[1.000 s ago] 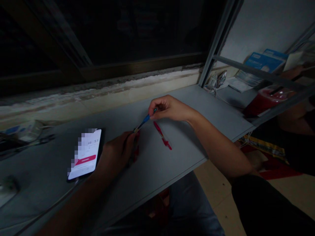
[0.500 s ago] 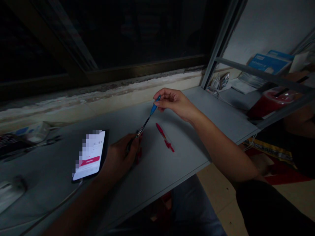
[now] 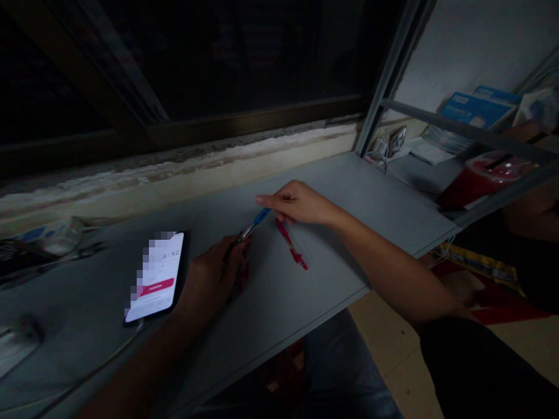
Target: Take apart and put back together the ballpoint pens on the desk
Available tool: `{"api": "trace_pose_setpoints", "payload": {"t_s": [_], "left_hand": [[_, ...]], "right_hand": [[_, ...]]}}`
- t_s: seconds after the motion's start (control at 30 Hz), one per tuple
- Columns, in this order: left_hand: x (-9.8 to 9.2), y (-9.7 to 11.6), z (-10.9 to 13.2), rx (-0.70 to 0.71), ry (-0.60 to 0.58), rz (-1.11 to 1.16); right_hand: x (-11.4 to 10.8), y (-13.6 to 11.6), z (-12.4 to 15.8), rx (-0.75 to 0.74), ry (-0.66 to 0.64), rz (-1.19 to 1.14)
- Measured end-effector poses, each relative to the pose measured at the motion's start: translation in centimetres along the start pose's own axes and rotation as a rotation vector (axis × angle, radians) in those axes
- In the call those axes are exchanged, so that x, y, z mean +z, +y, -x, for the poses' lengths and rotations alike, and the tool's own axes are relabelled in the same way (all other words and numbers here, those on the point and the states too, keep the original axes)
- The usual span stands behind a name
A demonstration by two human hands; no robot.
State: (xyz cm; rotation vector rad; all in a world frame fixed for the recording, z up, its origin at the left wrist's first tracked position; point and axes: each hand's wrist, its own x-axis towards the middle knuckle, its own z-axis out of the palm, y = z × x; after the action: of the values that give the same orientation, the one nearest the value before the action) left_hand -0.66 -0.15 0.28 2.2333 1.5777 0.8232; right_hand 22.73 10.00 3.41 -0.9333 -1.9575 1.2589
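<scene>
My left hand [image 3: 220, 267] is closed around the dark rear part of a pen, over the desk. From its fingers a silver section and the blue front part of the pen [image 3: 262, 216] point up and to the right. My right hand [image 3: 297, 202] is at the blue end, thumb stretched out above it and the other fingers curled; their exact contact is partly hidden. A red pen [image 3: 290, 244] with a clear middle lies on the desk below my right hand. Something red [image 3: 244, 276] shows beside my left hand, mostly covered.
A lit phone [image 3: 157, 279] with a cable lies left on the grey desk [image 3: 279, 326]. A white object [image 3: 17, 343] sits near the left edge. Right of a metal frame [image 3: 371, 128] are blue boxes [image 3: 476, 110], a red tub [image 3: 480, 177] and another person's arm [image 3: 535, 212].
My right hand has come down and slightly left, its thumb now extended. The blue part has moved closer to my left hand, and the dark rod between them no longer shows.
</scene>
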Motion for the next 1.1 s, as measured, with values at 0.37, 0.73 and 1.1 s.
{"api": "trace_pose_setpoints", "payload": {"t_s": [0.37, 0.73, 1.1], "left_hand": [[0.1, -0.3, -0.1, -0.012, 0.011, -0.023], [0.0, -0.8, 0.2, 0.084, 0.054, -0.176], [1.3, 0.7, 1.9, 0.481, -0.183, 0.061]], "right_hand": [[-1.3, -0.3, 0.3, -0.084, -0.025, 0.104], [-1.2, -0.3, 0.3, -0.046, -0.153, 0.172], [0.5, 0.0, -0.1, 0.104, -0.107, 0.014]]}}
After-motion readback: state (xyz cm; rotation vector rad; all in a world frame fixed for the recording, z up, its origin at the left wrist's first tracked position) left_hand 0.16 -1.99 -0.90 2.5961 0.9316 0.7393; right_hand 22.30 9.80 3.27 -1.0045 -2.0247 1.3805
